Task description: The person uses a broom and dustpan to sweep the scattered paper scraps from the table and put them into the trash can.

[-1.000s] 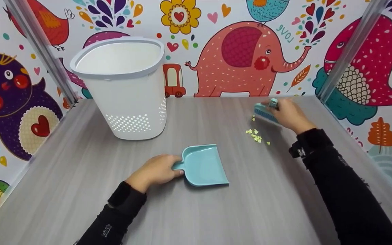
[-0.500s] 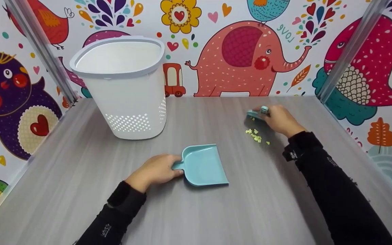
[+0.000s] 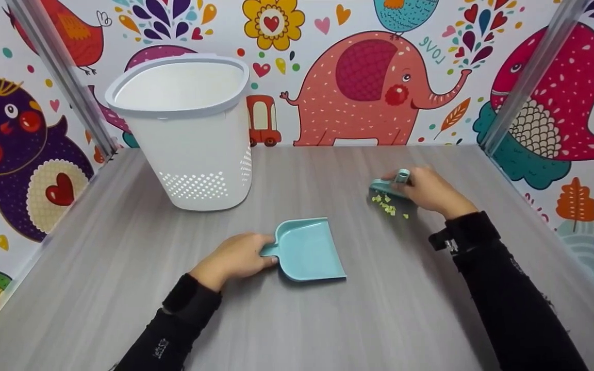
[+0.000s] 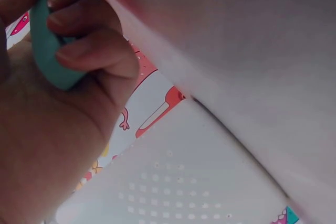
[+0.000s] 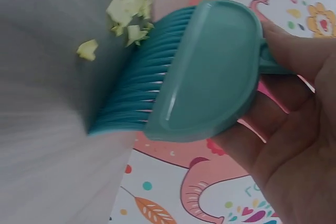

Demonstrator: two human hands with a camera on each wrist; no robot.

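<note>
My left hand (image 3: 235, 257) grips the short handle of a light teal dustpan (image 3: 311, 250), which lies on the table with its wide lip facing right. In the left wrist view the fingers (image 4: 97, 51) curl round that handle. My right hand (image 3: 433, 189) holds a small teal hand brush (image 3: 387, 187) by its handle. In the right wrist view the brush's bristles (image 5: 144, 77) meet the tabletop beside several pale yellow scraps (image 5: 128, 11). Those scraps (image 3: 389, 208) lie in a loose cluster just in front of the brush, to the right of the dustpan.
A tall white basket (image 3: 199, 149) with a grey rim and small holes stands at the back left of the grey table (image 3: 297, 330). Printed walls (image 3: 317, 118) with cartoon animals enclose the back and sides, with metal posts (image 3: 529, 77) at the corners.
My right hand has brought the brush down from the far side of the scraps, slightly left and nearer, until its bristles reach them. My left hand and the dustpan stay in place.
</note>
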